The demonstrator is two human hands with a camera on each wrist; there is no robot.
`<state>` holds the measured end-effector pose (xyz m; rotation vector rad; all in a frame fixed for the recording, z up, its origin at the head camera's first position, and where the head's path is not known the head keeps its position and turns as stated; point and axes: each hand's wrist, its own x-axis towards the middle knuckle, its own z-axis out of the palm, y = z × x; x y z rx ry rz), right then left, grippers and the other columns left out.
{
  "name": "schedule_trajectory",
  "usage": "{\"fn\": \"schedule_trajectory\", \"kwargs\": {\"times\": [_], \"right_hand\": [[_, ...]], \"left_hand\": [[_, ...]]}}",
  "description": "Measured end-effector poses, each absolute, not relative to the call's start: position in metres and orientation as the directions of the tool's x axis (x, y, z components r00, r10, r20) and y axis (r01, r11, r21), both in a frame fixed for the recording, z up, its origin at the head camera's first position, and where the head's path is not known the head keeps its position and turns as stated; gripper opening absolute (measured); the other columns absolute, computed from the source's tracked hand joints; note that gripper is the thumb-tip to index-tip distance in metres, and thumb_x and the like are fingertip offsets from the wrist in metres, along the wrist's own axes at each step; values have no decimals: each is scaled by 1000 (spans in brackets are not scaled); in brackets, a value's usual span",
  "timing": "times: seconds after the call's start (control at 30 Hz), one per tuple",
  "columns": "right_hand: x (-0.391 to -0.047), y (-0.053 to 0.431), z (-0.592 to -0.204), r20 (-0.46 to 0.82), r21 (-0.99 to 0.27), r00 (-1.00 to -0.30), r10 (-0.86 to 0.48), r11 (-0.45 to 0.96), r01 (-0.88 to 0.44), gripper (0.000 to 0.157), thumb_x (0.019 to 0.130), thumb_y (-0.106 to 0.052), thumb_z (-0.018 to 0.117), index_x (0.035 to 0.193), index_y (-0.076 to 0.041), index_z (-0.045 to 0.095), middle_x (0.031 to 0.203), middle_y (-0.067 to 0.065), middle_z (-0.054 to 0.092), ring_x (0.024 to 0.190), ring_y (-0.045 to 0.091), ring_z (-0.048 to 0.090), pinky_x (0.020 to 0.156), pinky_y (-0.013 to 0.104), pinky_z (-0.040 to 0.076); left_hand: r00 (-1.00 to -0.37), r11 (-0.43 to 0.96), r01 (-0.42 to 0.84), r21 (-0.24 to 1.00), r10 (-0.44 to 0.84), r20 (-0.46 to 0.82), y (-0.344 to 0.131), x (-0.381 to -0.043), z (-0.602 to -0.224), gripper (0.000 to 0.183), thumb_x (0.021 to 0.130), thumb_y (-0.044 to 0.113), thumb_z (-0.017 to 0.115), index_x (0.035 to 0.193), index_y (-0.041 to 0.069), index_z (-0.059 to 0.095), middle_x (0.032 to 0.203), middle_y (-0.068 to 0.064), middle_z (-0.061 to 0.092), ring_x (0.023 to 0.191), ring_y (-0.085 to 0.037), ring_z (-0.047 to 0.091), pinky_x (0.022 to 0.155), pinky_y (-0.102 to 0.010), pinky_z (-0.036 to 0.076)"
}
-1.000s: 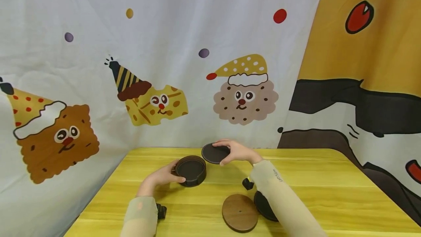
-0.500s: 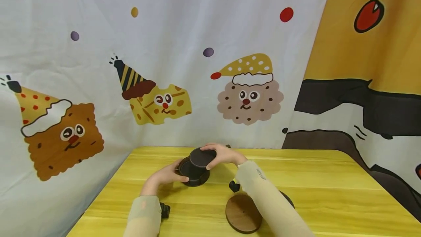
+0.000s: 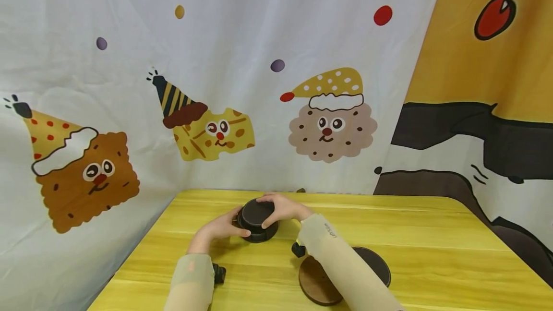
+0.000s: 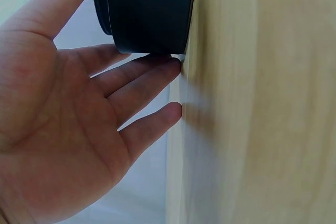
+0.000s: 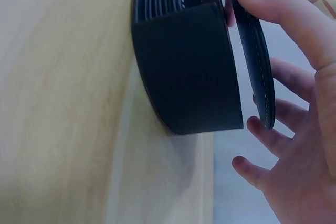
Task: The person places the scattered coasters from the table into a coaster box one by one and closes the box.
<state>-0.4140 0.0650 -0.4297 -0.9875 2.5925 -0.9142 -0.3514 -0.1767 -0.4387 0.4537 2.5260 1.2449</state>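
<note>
A round black coaster holder stands upright on the table, its open slot showing several stacked coasters inside in the right wrist view. My left hand grips its left side, thumb in front and fingers behind; in the left wrist view fingertips touch the holder's wall. Just over the rim, my right hand pinches a black stitched coaster between thumb and fingers. That coaster is slightly tilted, and a narrow gap separates it from the holder in the right wrist view.
Nearer the front of the wooden table lies a brown wooden disc, partly under my right forearm. Another dark round coaster lies to its right, also partly covered. A cartoon-printed curtain hangs behind the table.
My right hand has carried the coaster left and down, from beside the holder to right above its opening. The left hand keeps its grip on the holder. The view has shifted slightly.
</note>
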Motion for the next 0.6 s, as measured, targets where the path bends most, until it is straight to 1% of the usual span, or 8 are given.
{"fn": "schedule_trajectory", "kwargs": {"times": [0.2, 0.33, 0.6], "right_hand": [[-411, 57, -432, 6, -617, -737, -676, 577, -534, 81, 72, -32, 86, 143, -19, 49, 152, 11, 35, 130, 29, 43, 99, 41, 43], [-409, 55, -434, -4, -603, -742, -670, 594, -533, 81, 72, -31, 86, 144, -18, 49, 151, 10, 36, 129, 27, 44, 98, 38, 44], [-407, 54, -436, -16, -599, -746, -666, 604, -526, 83, 72, -33, 86, 145, -19, 48, 155, 11, 30, 134, 31, 38, 99, 43, 43]], "left_hand": [[-907, 581, 145, 801, 401, -126, -176, -351, -439, 99, 84, 29, 78, 154, -2, 16, 151, -27, 29, 130, -44, 40, 100, -56, 37], [-905, 575, 152, 804, 408, -121, -176, -352, -439, 98, 84, 28, 78, 154, -2, 17, 151, -27, 30, 132, -43, 39, 100, -56, 37], [-911, 579, 152, 801, 397, -114, -178, -353, -439, 95, 83, 26, 79, 153, -1, 20, 150, -26, 32, 133, -43, 37, 102, -57, 35]]}}
